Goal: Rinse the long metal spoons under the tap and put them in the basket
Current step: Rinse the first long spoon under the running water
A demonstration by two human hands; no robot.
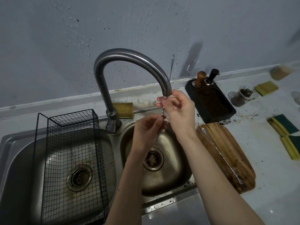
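I hold one long metal spoon (162,112) upright under the spout of the curved tap (129,57), over the right sink bowl (168,172). My right hand (180,111) pinches its upper end just below the spout. My left hand (148,132) grips its shaft lower down; the lower end (157,138) pokes out beneath my fingers. A second long twisted-handle spoon (220,158) lies on the wooden board (227,153) right of the sink. The black wire basket (73,153) stands in the left sink bowl and looks empty.
A yellow sponge (124,109) lies behind the tap. On the counter at right are a black tray (211,101) with two tampers and coffee grounds, a small glass jar (243,95), and green-yellow sponges (285,129). Grounds are scattered about the counter.
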